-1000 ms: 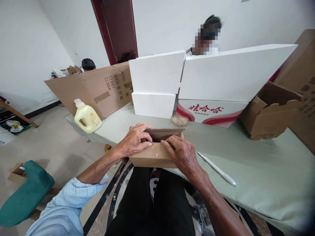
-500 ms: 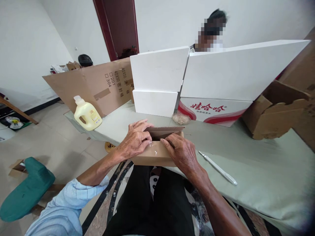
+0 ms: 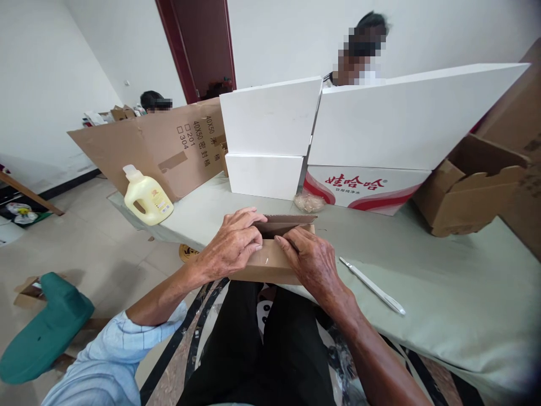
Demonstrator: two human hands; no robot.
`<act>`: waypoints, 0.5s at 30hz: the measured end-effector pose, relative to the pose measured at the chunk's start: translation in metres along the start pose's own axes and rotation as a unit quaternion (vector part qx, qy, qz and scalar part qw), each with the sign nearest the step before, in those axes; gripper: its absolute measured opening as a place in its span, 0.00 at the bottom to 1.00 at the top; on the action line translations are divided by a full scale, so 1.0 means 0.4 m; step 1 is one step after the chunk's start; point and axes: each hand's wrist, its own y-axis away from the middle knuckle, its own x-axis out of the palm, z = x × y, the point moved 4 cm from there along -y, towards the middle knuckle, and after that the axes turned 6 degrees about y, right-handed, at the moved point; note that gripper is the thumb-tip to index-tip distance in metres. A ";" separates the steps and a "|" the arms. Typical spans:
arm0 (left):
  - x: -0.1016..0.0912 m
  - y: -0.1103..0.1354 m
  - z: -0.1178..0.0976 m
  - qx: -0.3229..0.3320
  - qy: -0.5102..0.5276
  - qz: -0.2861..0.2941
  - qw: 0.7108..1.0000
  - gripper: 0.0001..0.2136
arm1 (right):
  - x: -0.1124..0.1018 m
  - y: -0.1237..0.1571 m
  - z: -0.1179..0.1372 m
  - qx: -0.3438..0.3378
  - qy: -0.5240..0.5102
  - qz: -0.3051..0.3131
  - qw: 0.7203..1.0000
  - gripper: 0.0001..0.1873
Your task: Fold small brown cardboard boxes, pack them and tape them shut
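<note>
A small brown cardboard box (image 3: 270, 262) sits at the near edge of the green-covered table (image 3: 443, 282), right in front of me. My left hand (image 3: 232, 242) lies over its left top corner, fingers curled and pressing a flap down. Pressed on the right part of the top, my right hand (image 3: 310, 260) has its fingers bent against the folded flap. A far flap (image 3: 287, 219) stands slightly raised behind my fingers. A strip of clear tape glints on the box's front face.
A white utility knife (image 3: 372, 286) lies on the table to the right. Behind stand white foam slabs (image 3: 270, 118), a printed carton (image 3: 359, 189), an open cardboard box (image 3: 469, 192), a yellow detergent bottle (image 3: 146, 196) and a small bag (image 3: 310, 202). A person sits behind the slabs.
The view shifted slightly. Both hands stay on the box, pressing the flaps a little flatter; the raised far flap sits lower than before.
</note>
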 end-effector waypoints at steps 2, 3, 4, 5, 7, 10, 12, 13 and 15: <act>-0.005 -0.002 -0.006 0.002 0.014 -0.003 1.000 0.09 | -0.002 0.001 -0.002 -0.001 0.004 -0.006 1.000 0.21; -0.007 -0.004 -0.011 0.003 0.022 -0.004 1.000 0.09 | -0.002 0.002 -0.003 -0.001 0.006 -0.008 1.000 0.21; -0.011 -0.005 -0.015 0.004 0.032 -0.004 0.999 0.09 | -0.002 0.002 -0.005 0.000 0.007 -0.010 1.000 0.22; -0.014 -0.006 -0.021 0.004 0.043 -0.004 0.999 0.09 | -0.001 0.003 -0.006 0.001 0.008 -0.010 1.000 0.22; -0.026 -0.008 -0.034 0.010 0.071 -0.009 0.997 0.08 | 0.000 0.004 -0.008 0.001 0.009 -0.008 1.000 0.22; -0.052 -0.015 -0.046 0.018 0.117 -0.023 0.993 0.07 | -0.001 0.006 -0.009 -0.003 0.011 -0.010 1.000 0.22; -0.075 -0.027 -0.038 0.009 0.147 -0.032 0.989 0.07 | -0.008 0.014 -0.010 -0.012 0.004 -0.023 1.000 0.22; -0.087 -0.037 -0.026 0.001 0.163 -0.037 0.986 0.07 | -0.015 0.020 -0.011 -0.020 -0.004 -0.033 0.999 0.22; -0.107 -0.064 0.015 -0.019 0.193 -0.049 0.980 0.08 | -0.035 0.042 -0.015 -0.035 -0.025 -0.055 0.998 0.21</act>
